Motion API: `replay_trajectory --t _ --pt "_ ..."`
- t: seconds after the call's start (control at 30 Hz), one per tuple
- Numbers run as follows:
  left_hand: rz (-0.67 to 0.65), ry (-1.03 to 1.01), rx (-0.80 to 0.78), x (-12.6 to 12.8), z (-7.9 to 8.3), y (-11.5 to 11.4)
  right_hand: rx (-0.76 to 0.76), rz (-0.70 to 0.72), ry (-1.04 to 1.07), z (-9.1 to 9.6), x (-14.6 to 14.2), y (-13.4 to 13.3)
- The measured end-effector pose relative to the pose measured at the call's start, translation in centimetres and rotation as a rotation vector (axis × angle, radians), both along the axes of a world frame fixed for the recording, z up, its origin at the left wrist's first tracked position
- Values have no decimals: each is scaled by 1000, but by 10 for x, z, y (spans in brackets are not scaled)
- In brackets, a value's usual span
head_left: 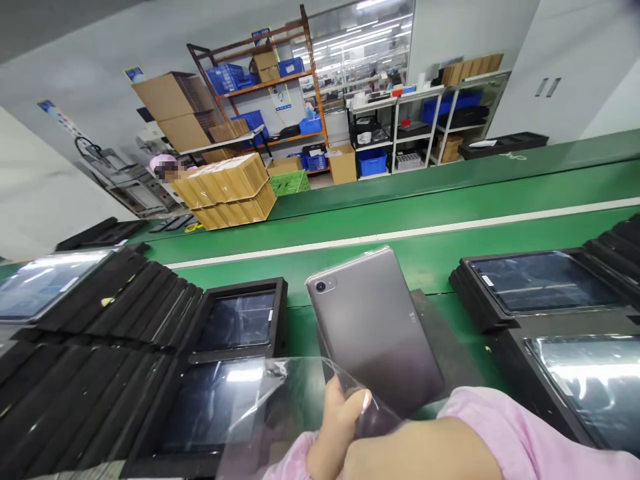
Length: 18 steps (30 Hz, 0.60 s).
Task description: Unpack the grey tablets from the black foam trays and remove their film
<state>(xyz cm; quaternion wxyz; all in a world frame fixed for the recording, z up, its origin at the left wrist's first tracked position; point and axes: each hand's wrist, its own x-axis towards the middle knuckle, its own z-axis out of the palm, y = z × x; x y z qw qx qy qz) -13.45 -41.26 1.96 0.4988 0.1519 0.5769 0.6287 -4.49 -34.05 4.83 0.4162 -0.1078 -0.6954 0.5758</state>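
A grey tablet lies back-up, its camera lens at the top left, on a dark mat on the green belt. A clear plastic film spreads over its near left corner. My left hand, in a pink cuff, is closed, with its thumb pinching the film at the tablet's near edge. My right forearm in a pink sleeve crosses in front from the right. Its fingers are hidden.
Black foam trays hold screen-up tablets on the left and right, with overlapping empty trays further left. Beyond the green conveyor stand wrapped carton stacks, shelving with blue bins and a person's pink cap.
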Motion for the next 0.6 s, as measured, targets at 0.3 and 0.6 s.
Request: replay_trajectory --t 0.3,0.6 --pt "-13 -37 46 -15 -30 -23 160 5 -189 -3 46 35" --pt "171 -100 -179 -19 -21 -17 -329 -187 -697 -59 60 54"
